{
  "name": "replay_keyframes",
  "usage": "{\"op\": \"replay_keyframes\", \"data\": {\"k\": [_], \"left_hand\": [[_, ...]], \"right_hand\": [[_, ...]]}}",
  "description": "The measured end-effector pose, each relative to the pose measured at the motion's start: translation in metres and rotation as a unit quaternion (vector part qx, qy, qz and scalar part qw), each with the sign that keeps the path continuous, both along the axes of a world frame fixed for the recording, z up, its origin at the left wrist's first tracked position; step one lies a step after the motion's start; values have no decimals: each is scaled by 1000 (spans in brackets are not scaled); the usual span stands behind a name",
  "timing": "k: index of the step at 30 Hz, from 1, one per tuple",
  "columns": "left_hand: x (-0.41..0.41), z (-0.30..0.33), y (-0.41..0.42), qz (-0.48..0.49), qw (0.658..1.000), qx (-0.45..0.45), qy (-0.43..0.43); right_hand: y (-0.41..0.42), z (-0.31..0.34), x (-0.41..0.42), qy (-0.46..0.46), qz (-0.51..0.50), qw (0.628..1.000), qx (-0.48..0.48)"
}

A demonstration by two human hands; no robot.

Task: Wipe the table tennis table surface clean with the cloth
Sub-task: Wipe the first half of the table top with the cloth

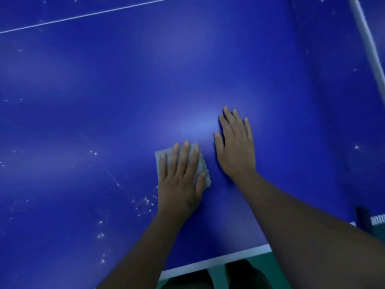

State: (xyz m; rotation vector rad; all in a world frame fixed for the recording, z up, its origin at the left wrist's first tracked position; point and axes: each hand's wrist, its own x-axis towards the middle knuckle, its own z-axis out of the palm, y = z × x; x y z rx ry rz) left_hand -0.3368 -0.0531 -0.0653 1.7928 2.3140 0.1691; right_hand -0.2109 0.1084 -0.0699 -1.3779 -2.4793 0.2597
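– What is the left hand [180, 180] doing?
– It is lying flat on the grey cloth [200, 163], fingers straight and spread, pressing it onto the blue table tennis table [125, 90], near the white edge stripe [216, 260].
– And the right hand [236, 147]?
– It is resting palm down on the bare surface just beside the cloth, fingers straight, holding nothing.
– Any dirt showing?
– White specks [145, 202] are lying left of the cloth.
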Motion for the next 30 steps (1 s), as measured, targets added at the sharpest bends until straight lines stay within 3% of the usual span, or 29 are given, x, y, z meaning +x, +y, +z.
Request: {"op": "replay_keyframes", "data": {"k": [3,7,11,15,22,25,30], "left_hand": [[-27,-3,30,40,999,4,17],[-16,0,18,82,997,0,10],[-16,3,-5,40,999,10,-7],[-89,-7,29,10,1000,25,12],[-240,-15,45,204,979,8,27],[-230,-10,8,264,964,2,15],[-123,0,-83,346,938,0,28]], "right_hand": [[-20,5,14,30,33,999,5],[-61,1,30,-25,49,998,-24],[-63,0,30,-27,35,998,-33],[-65,1,29,-29,32,998,-38],[-65,3,27,-43,25,998,-50],[-65,5,27,-49,21,997,-52],[-66,7,25,-55,18,996,-62]]}}
